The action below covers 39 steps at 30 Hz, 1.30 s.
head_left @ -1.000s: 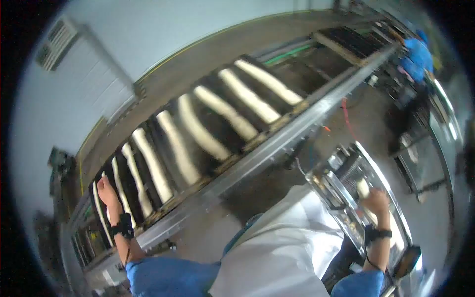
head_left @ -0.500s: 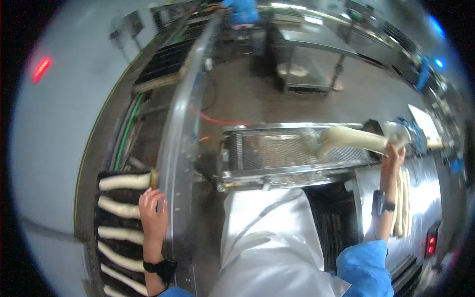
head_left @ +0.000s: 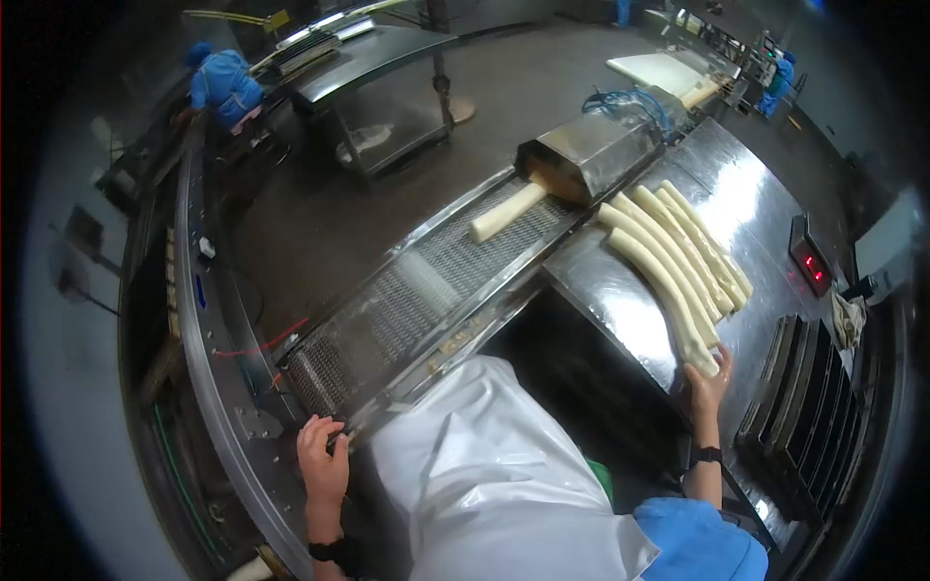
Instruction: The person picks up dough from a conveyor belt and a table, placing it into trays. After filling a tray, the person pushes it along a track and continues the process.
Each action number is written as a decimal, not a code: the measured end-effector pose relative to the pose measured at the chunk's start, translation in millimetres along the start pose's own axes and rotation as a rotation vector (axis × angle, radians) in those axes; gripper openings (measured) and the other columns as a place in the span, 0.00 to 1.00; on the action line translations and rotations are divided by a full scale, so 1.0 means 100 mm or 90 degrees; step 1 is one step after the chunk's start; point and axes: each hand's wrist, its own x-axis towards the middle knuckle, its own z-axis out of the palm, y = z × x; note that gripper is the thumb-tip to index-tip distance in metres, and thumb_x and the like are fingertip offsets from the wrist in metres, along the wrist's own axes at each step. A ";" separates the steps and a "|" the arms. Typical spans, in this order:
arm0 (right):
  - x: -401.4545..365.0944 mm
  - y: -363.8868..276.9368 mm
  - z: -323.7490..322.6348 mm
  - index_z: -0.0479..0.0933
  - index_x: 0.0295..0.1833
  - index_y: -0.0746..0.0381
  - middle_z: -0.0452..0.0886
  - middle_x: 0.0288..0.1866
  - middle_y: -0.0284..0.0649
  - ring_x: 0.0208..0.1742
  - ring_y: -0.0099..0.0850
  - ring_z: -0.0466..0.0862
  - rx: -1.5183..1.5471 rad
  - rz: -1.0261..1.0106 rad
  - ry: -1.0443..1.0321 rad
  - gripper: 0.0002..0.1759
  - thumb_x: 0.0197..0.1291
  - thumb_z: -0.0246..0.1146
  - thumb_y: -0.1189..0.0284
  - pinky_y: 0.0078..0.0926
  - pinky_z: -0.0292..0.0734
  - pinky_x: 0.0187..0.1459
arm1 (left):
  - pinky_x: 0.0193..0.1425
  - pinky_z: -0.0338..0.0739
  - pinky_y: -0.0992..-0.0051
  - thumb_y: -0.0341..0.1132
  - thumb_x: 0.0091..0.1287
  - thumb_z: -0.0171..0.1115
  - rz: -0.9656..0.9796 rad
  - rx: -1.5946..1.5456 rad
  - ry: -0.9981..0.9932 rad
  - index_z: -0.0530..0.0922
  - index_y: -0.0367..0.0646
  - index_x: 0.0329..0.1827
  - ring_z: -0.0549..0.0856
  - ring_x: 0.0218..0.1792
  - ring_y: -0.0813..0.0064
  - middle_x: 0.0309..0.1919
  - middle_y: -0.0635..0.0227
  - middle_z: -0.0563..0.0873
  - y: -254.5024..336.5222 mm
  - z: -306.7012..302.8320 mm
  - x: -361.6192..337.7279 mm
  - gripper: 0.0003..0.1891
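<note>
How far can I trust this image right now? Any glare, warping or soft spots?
Head view: glare whites out patches of the steel table, beside the dough strips. Head view: wide-angle distortion bows the long metal rail, and the corners go black. Head view: the display's red digits are too small to read surely.

The scene is coolly, rather dimly lit, with white glare thrown back by the steel surface (head_left: 620, 281) and softer shine spread over the apron (head_left: 494, 465). Deep shadow is cast below the conveyor (head_left: 426, 276). Straight edges are bowed, corners are blacked out, and distant details are slightly blurred
</note>
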 end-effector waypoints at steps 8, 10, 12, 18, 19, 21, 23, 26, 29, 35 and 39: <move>0.92 0.06 0.33 0.60 0.75 0.49 0.55 0.76 0.56 0.77 0.56 0.53 -0.563 -0.323 -0.073 0.60 0.33 0.80 0.50 0.59 0.48 0.73 | 0.66 0.68 0.57 0.26 0.56 0.64 0.036 0.047 -0.063 0.81 0.39 0.40 0.78 0.57 0.51 0.46 0.56 0.83 0.10 0.17 -0.05 0.09; 1.19 0.02 0.45 0.55 0.77 0.47 0.50 0.78 0.57 0.79 0.56 0.48 -0.598 -0.230 -0.178 0.65 0.30 0.78 0.44 0.61 0.43 0.74 | 0.66 0.67 0.57 0.26 0.56 0.64 0.022 0.050 -0.067 0.82 0.39 0.40 0.78 0.57 0.51 0.46 0.56 0.84 0.10 0.16 -0.09 0.09; 1.40 -0.03 0.51 0.49 0.80 0.45 0.42 0.81 0.57 0.81 0.57 0.41 -0.634 -0.144 -0.318 0.74 0.23 0.76 0.34 0.62 0.37 0.75 | 0.66 0.67 0.57 0.26 0.56 0.64 0.004 0.041 -0.084 0.82 0.40 0.40 0.78 0.57 0.51 0.46 0.56 0.84 0.08 0.19 -0.09 0.08; 1.51 -0.23 0.47 0.54 0.78 0.37 0.48 0.81 0.52 0.77 0.64 0.50 -0.632 -0.177 -0.396 0.72 0.19 0.75 0.32 0.63 0.45 0.73 | 0.66 0.67 0.57 0.26 0.56 0.64 0.013 0.006 -0.127 0.82 0.40 0.39 0.78 0.57 0.50 0.46 0.56 0.84 0.23 0.44 0.32 0.08; 1.51 -0.23 0.44 0.55 0.77 0.36 0.48 0.81 0.50 0.77 0.64 0.50 -0.634 -0.167 -0.405 0.71 0.20 0.75 0.32 0.62 0.46 0.73 | 0.67 0.67 0.58 0.26 0.56 0.64 0.033 -0.022 -0.122 0.82 0.40 0.39 0.77 0.57 0.50 0.46 0.56 0.84 0.31 0.51 0.42 0.08; 1.43 -0.19 0.42 0.57 0.76 0.36 0.51 0.79 0.50 0.75 0.61 0.55 -0.645 -0.210 -0.393 0.66 0.24 0.73 0.31 0.61 0.50 0.72 | 0.67 0.67 0.58 0.26 0.56 0.64 0.069 -0.027 -0.142 0.82 0.40 0.41 0.77 0.58 0.50 0.48 0.55 0.83 0.46 0.66 0.70 0.10; 1.28 -0.24 0.39 0.58 0.77 0.38 0.52 0.78 0.52 0.74 0.60 0.58 -0.660 -0.210 -0.420 0.64 0.28 0.71 0.31 0.61 0.53 0.71 | 0.68 0.66 0.58 0.26 0.56 0.64 0.106 -0.031 -0.156 0.81 0.41 0.43 0.76 0.59 0.49 0.51 0.54 0.82 0.61 0.83 0.98 0.11; 0.99 -0.30 0.37 0.56 0.78 0.45 0.52 0.78 0.54 0.74 0.60 0.58 -0.644 -0.230 -0.420 0.60 0.37 0.68 0.34 0.60 0.53 0.71 | 0.68 0.66 0.58 0.27 0.57 0.64 0.183 0.006 -0.108 0.78 0.39 0.54 0.74 0.61 0.48 0.58 0.49 0.77 0.75 1.13 1.30 0.20; 0.69 -0.24 0.33 0.57 0.77 0.47 0.52 0.77 0.59 0.74 0.61 0.56 -0.581 -0.256 -0.397 0.56 0.41 0.67 0.40 0.59 0.50 0.72 | 0.69 0.65 0.57 0.29 0.57 0.65 0.228 0.073 -0.086 0.70 0.33 0.63 0.73 0.63 0.46 0.62 0.44 0.73 0.57 1.42 1.57 0.29; 0.19 -0.10 0.13 0.63 0.74 0.51 0.55 0.76 0.57 0.74 0.64 0.53 -0.453 -0.425 -0.349 0.50 0.41 0.66 0.48 0.62 0.47 0.73 | 0.64 0.69 0.55 0.33 0.56 0.65 0.099 0.153 -0.130 0.70 0.31 0.63 0.78 0.57 0.47 0.54 0.45 0.80 0.33 1.48 1.68 0.30; 0.22 -0.18 0.26 0.66 0.73 0.48 0.62 0.73 0.56 0.74 0.65 0.53 -0.474 -0.461 -0.387 0.51 0.38 0.70 0.50 0.62 0.47 0.73 | 0.54 0.75 0.54 0.34 0.57 0.62 0.084 0.142 -0.142 0.77 0.41 0.55 0.84 0.45 0.48 0.41 0.50 0.85 0.71 1.50 1.58 0.21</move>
